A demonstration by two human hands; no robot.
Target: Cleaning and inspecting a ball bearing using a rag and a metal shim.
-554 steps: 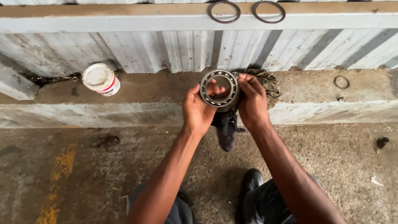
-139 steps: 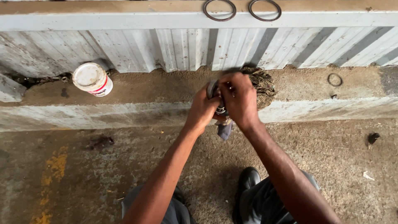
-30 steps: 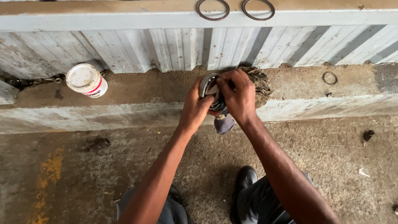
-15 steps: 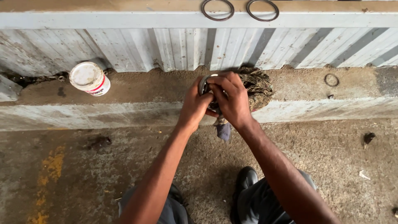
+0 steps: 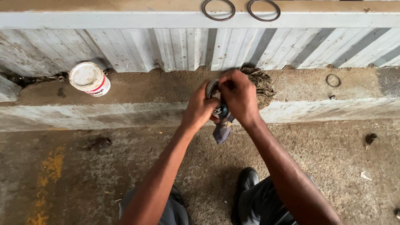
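My left hand (image 5: pixel 201 109) grips a round steel ball bearing (image 5: pixel 211 89), held almost edge-on above the concrete ledge (image 5: pixel 137 89). My right hand (image 5: pixel 240 96) presses a dark blue rag (image 5: pixel 222 128) against the bearing; the rag's loose end hangs down below both hands. Most of the bearing is hidden behind my fingers. A clump of frayed brownish waste fibre (image 5: pixel 261 83) lies on the ledge just behind my right hand.
A white tin with a red band (image 5: pixel 90 79) stands on the ledge at the left. Two metal rings (image 5: pixel 218 9) (image 5: pixel 263 9) lie on the top rail of the corrugated metal wall (image 5: pixel 125 48). A small ring (image 5: pixel 332 80) lies on the ledge at the right. My black shoe (image 5: pixel 247 180) is on the floor.
The bearing has turned from face-on to nearly edge-on. My right hand has shifted a little right and up on it, and the rag now hangs lower and fuller.
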